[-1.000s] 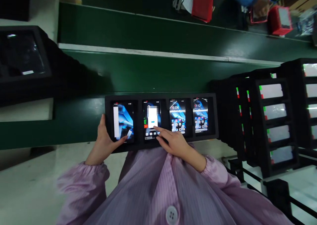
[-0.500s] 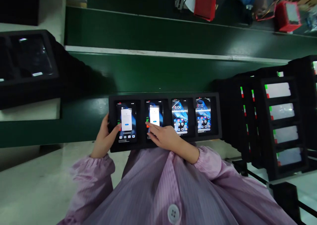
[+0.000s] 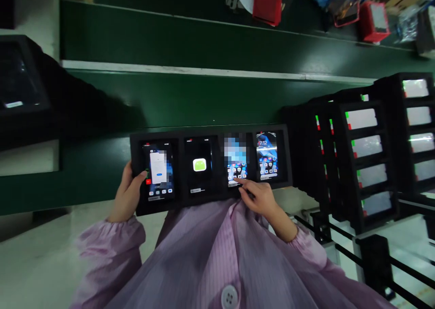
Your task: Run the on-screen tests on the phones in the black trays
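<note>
A black foam tray (image 3: pixel 181 200) lies across the front edge of the green bench, with several smartphones set side by side in its slots. My left hand (image 3: pixel 125 193) is closed on the tray's left end, thumb over the rim beside the leftmost phone (image 3: pixel 159 164), which shows a white pop-up. On the dark screen of the second phone (image 3: pixel 200 150) is a green icon. My right hand (image 3: pixel 260 198) holds nothing; its index finger reaches the lower screen of the third phone (image 3: pixel 238 157), which shows app icons. The rightmost phone (image 3: pixel 267 155) displays a home screen with a clock.
To the right stand stacked black trays (image 3: pixel 369 164) of phones with lit white screens. Another dark tray stack (image 3: pixel 23 82) is at the left. Beyond the green bench (image 3: pixel 190 96) lie a red pouch (image 3: pixel 268 3) and a red box (image 3: pixel 374 21).
My right hand has moved right, from the second phone to the third. The second phone's white pop-up has given way to a dark screen with a green icon. My left hand keeps its grip.
</note>
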The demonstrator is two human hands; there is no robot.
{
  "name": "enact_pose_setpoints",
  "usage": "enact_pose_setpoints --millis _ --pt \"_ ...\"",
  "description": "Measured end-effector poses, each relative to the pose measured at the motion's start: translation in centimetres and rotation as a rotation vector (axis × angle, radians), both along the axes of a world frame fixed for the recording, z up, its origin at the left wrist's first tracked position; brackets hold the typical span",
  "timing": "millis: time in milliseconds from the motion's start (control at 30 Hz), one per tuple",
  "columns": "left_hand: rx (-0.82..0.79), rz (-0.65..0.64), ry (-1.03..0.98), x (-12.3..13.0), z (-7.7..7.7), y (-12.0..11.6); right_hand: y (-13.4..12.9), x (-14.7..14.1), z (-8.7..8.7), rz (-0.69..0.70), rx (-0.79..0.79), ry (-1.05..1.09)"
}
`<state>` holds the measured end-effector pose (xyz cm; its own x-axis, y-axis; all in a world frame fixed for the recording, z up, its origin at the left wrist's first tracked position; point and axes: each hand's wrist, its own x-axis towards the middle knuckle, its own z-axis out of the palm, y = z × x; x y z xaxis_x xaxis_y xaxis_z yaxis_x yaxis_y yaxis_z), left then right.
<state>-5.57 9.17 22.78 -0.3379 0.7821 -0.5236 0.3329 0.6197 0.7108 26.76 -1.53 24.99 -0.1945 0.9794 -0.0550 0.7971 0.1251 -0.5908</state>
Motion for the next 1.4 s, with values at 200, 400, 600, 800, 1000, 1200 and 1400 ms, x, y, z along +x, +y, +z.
enact_pose_setpoints --millis 200,400,600,800,1000,1200,1400 --pt "-0.046 -0.027 0.126 1.0 1.3 0.6 -1.1 1.2 -0.4 0.029 -0.002 -0.065" --pt "0.001 -0.071 0.152 0.8 0.8 0.5 -0.1 1.0 -0.6 -0.126 -0.044 -0.088" --pt "0.032 -0.070 0.175 0.6 0.0 0.5 0.5 0.2 -0.6 -0.003 0.001 -0.039" --pt "0.044 -0.043 0.175 0.6 -0.4 0.6 0.9 -0.2 -0.7 0.082 0.084 0.002" --pt "0.083 -0.060 0.210 0.5 -0.8 0.7 1.4 -0.1 -0.4 0.035 0.038 -0.052" --pt "0.035 -0.069 0.243 0.9 -0.1 0.7 2.4 -0.7 -0.6 0.066 0.051 -0.053" --pt "-0.036 -0.059 0.284 1.5 0.7 1.0 -0.7 4.5 0.6 -0.187 0.218 -0.018"
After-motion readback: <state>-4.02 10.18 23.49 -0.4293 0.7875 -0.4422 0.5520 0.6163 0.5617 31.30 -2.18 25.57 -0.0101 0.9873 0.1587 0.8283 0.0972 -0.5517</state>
